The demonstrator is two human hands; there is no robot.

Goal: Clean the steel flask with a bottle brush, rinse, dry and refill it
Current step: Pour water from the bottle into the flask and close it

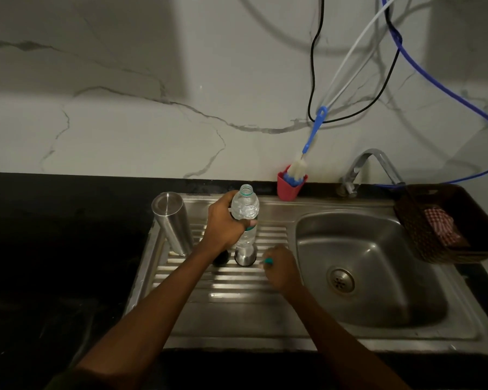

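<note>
Although nothing shows the scrubbing itself, the layout suggests the task is at its last stage, the refill. At the left of the ribbed steel draining board (231,280), set into the black worktop (54,249), the plain cylindrical steel flask (172,220) stands on end, touched by neither hand; whether the flat disc seen on top is its base or a closed end cannot be told, so it may be inverted to drain. Just to its right, the left hand (226,223) is wrapped firmly round the middle of a clear plastic water bottle (246,218), held upright with its mouth uncapped. Below the bottle a small steel cap-like piece (245,256) stands on the board, and a dark round object (221,257) beside it is too dim to identify. The right hand (282,270) hovers low over the board, fingers pinched on a small teal bottle cap (268,261).

Further right, the blue-handled white bottle brush (300,164) is parked head-down in a red plastic cup (289,187) against the wall, which fits the cleaning being finished. The steel sink basin (378,249) under the tap (372,164) holds no standing water that can be seen, and a red checked cloth (440,225) lies in a dark woven basket (423,237) at the far right. What is probably left is turning the flask mouth-up, pouring the water in, and closing it.
</note>
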